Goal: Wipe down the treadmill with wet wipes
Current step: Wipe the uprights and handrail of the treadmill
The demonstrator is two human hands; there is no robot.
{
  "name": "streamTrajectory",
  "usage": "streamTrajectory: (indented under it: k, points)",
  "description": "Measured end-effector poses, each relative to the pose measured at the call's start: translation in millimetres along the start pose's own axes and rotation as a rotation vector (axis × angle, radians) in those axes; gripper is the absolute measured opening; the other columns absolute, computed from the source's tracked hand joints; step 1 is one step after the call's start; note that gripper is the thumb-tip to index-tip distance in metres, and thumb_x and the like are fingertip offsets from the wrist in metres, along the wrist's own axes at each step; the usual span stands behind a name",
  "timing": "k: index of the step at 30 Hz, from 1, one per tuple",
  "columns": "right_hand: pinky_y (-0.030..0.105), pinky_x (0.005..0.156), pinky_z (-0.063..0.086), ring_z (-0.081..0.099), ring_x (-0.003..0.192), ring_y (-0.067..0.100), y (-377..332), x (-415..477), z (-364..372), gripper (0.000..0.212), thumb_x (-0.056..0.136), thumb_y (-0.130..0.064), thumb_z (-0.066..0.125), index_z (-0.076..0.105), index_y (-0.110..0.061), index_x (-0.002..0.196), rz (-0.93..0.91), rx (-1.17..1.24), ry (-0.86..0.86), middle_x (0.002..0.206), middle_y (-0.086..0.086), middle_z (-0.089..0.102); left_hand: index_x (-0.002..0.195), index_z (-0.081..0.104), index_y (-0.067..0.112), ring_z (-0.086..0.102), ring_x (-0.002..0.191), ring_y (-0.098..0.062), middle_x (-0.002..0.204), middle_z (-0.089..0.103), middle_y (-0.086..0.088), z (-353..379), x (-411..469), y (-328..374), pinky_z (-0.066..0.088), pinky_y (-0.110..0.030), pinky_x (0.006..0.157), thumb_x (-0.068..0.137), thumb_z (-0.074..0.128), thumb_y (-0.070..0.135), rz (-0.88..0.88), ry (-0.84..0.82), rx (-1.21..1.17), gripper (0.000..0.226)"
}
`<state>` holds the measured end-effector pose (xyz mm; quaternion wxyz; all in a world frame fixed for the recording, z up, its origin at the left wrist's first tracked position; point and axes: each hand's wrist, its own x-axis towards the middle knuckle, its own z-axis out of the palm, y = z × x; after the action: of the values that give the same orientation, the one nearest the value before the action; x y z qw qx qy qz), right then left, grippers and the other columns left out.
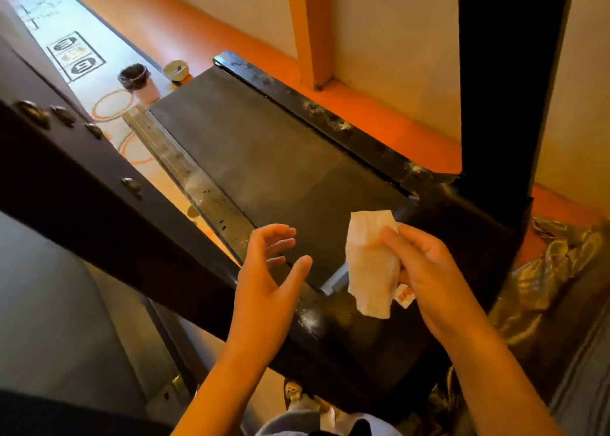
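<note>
Right hand (425, 270) grips wipe (369, 264); left hand (267, 270) loose, empty. Belt (264, 158) dusty (rail (330, 118) too): wiping seemingly barely begun.

Hidden behind fingers (406, 242) of right hand (429, 270): right edge of wet wipe (368, 264). Mostly covered under same hand: small packet (405, 296), orange print unreadable. Cut off at bottom edge: both forearms. Clipped by top edge: black upright (505, 89). Cannot read blurred floor sign (76, 56). Cannot tell contents of dark pot (134, 76) or pale pot (176, 69). Near left corner of treadmill belt (264, 158) lost behind diagonal beam (99, 188). Gold fabric (558, 270) cut by right edge.
</note>
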<state>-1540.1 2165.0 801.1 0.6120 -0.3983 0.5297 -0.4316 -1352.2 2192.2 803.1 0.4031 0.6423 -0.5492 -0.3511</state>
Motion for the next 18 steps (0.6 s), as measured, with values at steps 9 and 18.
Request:
streamTrajectory:
  k: [9, 18]
  points:
    - [0.036, 0.082, 0.057, 0.067, 0.093, 0.019, -15, 32, 67, 0.018, 0.081, -0.035, 0.058, 0.069, -0.021, 0.085, -0.045, 0.071, -0.376, 0.088, 0.002, 0.071, 0.107, 0.055, 0.033, 0.065, 0.098, -0.006, 0.103, 0.064, 0.019, -26, -38, 16, 0.051, -0.015, 0.082, 0.091, 0.064, 0.035, 0.146, 0.415, 0.094, 0.018]
    - [0.022, 0.087, 0.053, 0.061, 0.108, 0.003, -15, 16, 138, 0.036, 0.093, -0.044, 0.040, 0.070, -0.025, 0.093, -0.127, 0.052, -0.695, 0.114, -0.012, 0.066, 0.112, 0.051, 0.018, 0.044, 0.113, -0.008, 0.119, 0.044, -0.001, -48, -39, 20, 0.043, -0.032, 0.091, 0.086, 0.063, 0.034, 0.267, 0.830, 0.395, 0.033]
